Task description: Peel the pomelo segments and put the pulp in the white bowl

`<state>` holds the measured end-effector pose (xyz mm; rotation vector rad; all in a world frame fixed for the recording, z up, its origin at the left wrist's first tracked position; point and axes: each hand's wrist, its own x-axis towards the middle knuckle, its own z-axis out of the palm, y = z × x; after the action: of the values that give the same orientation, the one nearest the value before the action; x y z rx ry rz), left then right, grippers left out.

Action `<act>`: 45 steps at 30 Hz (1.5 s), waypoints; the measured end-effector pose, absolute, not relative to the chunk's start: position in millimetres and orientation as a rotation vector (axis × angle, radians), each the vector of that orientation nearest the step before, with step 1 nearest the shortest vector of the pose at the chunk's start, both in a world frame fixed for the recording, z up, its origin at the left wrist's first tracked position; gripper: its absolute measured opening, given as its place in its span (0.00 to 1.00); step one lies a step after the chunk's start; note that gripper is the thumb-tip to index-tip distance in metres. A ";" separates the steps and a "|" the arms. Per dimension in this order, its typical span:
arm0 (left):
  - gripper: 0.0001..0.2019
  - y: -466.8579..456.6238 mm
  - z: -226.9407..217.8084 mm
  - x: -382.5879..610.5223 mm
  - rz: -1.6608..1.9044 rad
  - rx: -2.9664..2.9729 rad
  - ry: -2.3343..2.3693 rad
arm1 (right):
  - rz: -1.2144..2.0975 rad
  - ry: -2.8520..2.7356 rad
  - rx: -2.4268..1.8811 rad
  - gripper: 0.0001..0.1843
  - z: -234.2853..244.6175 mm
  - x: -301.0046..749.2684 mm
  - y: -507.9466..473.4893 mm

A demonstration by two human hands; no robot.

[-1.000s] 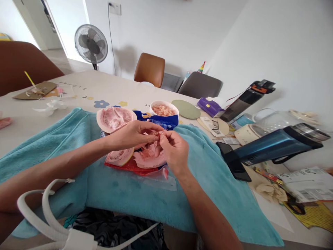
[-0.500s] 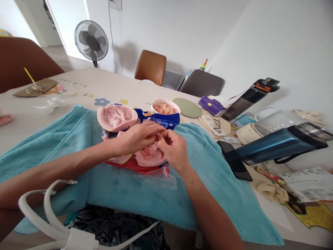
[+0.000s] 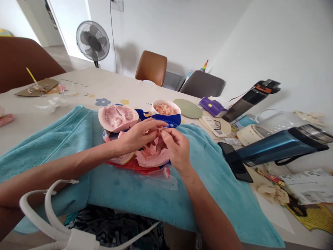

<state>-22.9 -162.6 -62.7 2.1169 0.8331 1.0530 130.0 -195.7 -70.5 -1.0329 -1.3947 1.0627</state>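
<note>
- Both hands working at one small scrap of pink pomelo flesh (image 3: 159, 132), raised just above the torn pink pomelo segments (image 3: 153, 155); half a second ago lower, pressed close against that heap.
- Left hand (image 3: 137, 136) pinching the scrap from above with curled fingertips; right hand (image 3: 174, 147) pinching its other end, thumb and forefinger closed. Not released, not clenched into fists.
- Hands slightly further apart than before, so likely a membrane being peeled away from the flesh, though too small to tell for sure.
- Heap of segments resting on a red and clear plastic wrapper (image 3: 145, 169), laid on the turquoise fleece towel (image 3: 208, 163) over the near edge of the table (image 3: 85, 91).
- Hollowed pink pomelo rind half (image 3: 117, 118) just beyond the left hand, unmoved.
- White round bowl of peeled pomelo bits (image 3: 165, 108) further toward the table's middle, behind a blue plastic bag (image 3: 166, 120), unchanged.
- Dark blue steel flask (image 3: 275, 146) lying on its side toward the right edge, well apart.
</note>
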 end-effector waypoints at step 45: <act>0.11 -170.3 -65.3 -21.4 1.220 2.461 0.912 | 0.543 -1.630 -1.155 0.09 -74.9 119.1 -197.9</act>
<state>-21.4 -170.3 -65.3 2.4614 0.9124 1.2195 119.1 -197.9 -74.9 -1.1550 -1.6300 0.5434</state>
